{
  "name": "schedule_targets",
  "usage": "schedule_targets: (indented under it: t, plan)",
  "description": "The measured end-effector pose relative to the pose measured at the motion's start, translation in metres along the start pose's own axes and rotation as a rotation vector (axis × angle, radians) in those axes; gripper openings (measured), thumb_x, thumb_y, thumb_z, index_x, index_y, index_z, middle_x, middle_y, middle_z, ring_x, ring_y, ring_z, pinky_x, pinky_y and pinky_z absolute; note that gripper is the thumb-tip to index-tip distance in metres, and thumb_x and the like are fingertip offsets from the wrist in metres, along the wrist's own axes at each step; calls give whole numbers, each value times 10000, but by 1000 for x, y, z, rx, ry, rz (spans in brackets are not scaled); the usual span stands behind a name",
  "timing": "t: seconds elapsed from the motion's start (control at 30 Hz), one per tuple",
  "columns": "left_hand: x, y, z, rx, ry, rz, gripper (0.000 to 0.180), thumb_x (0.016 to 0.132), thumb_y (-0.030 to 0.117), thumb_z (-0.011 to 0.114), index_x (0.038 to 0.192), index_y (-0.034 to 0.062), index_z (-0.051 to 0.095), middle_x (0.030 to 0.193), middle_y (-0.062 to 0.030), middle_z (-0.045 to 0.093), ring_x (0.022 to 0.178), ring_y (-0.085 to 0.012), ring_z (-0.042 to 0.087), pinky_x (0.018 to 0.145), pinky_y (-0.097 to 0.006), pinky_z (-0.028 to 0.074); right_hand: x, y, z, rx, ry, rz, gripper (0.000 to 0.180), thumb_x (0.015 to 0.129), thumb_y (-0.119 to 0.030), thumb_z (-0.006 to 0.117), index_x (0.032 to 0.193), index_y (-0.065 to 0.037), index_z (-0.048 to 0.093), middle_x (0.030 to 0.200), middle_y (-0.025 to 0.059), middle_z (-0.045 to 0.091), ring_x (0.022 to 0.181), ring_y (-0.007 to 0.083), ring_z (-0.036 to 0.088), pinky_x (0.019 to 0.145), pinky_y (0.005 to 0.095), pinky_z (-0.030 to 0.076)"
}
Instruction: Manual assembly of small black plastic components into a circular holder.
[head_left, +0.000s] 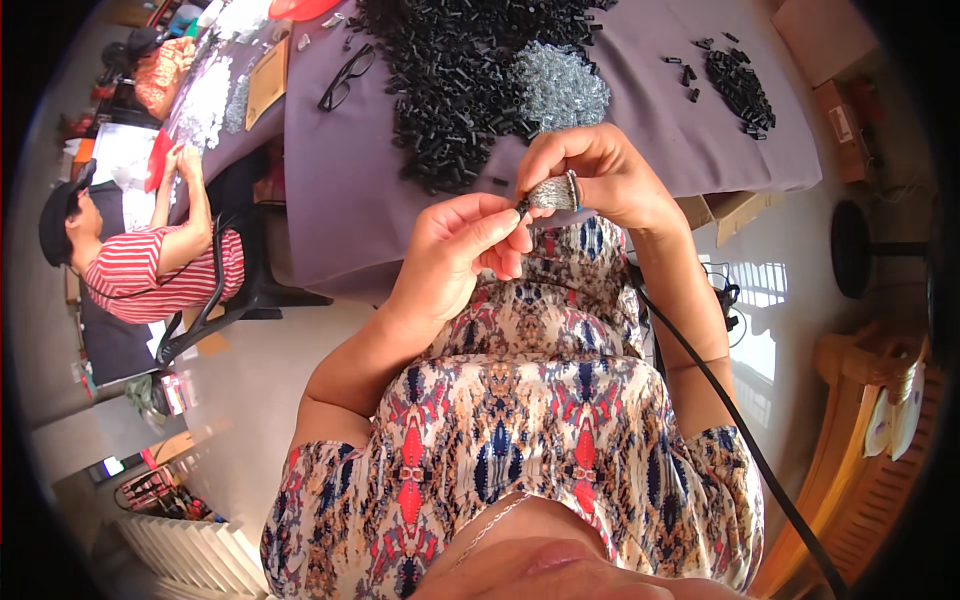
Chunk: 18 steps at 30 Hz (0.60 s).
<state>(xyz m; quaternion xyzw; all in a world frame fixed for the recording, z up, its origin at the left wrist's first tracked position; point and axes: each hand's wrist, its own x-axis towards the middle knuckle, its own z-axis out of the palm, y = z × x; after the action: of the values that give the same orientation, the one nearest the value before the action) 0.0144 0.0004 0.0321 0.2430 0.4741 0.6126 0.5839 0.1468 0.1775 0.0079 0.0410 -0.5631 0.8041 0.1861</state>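
Both hands meet in front of my chest at the table's near edge. My left hand [465, 240] is closed, its thumb and forefinger pinching a small black plastic piece [522, 207]. Facing it, my right hand [610, 180] is closed around a silvery ribbed piece [552, 194] with a round rim, between forefinger and thumb. Whether that piece is partly worn on the thumb, I cannot tell. The black piece touches or nearly touches its left end. Beyond my hands lies a big heap of black tubular pieces [440, 90], with a pile of clear small parts [562, 85] beside it.
A purple-grey cloth [335, 190] covers the table. Black glasses [347, 78] lie left of the heap, and a smaller black pile [740, 90] at the right. A person in red-and-white stripes [165, 255] sits at the left. A black cable [735, 410] runs past my right arm.
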Motion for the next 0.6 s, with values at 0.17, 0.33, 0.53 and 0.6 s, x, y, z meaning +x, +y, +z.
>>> schedule_targets:
  t: [0.17,0.33,0.53,0.6]
  plan:
    - [-1,3,3,4,1,43,178,954,125,596,1031,-28,643,824,-81,681,613,-132,607,563,-243,498,3,-5,0,5,-12,-8,130,782,4,714,907,33,695,929,112,689,857,176,672,790,298,536]
    - [1,-2,6,113,46,142,149,951,95,595,1014,-30,645,815,-88,679,620,-128,613,569,-238,503,6,-9,-2,-84,-62,-84,327,714,128,494,969,56,686,927,83,708,844,132,677,801,266,545]
    - [0,-1,2,183,45,203,134,950,81,592,998,-32,643,810,-89,677,623,-125,614,578,-240,511,7,-11,6,-166,-30,-119,347,712,146,492,980,53,691,943,86,709,874,138,675,813,270,544]
    - [1,-1,3,147,56,222,131,950,81,590,995,-31,644,809,-85,676,621,-122,612,576,-237,509,7,-8,6,-109,-28,-70,362,719,152,486,998,51,693,969,92,709,902,145,673,824,272,543]
